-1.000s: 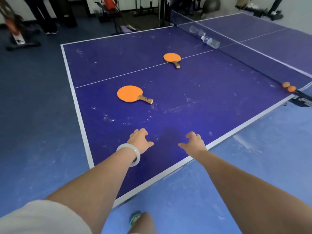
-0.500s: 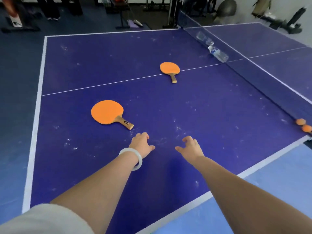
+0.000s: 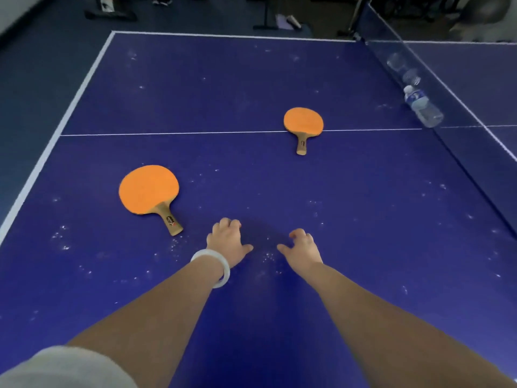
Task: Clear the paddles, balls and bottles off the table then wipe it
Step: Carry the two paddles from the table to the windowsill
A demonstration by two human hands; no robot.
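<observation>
1. Head view, the things: the near paddle [image 3: 148, 189] lies flat on the surface [image 3: 251, 85], at about 10 o'clock from the left grip [image 3: 226, 240]. Its handle is pointed toward 5 o'clock and ends near that grip. The far paddle [image 3: 303, 120] is seen at 1 o'clock, on the white line. One bottle [image 3: 423, 107] lies on its side at 2 o'clock, against the net [image 3: 475, 163]. No balls are in view.
2. Head view, the handling: the paddles are judged light and stiff. The wooden handle should be taken, because the flat blade is hard to lift from the surface. The bottle is judged smooth and likely to roll, so it should be held around its body.
3. Head view, the pose: both arms are stretched forward, palms down. The left grip and the right grip [image 3: 302, 247] are empty, with fingers loosely curled. Whether the fingertips touch the surface cannot be told.
</observation>
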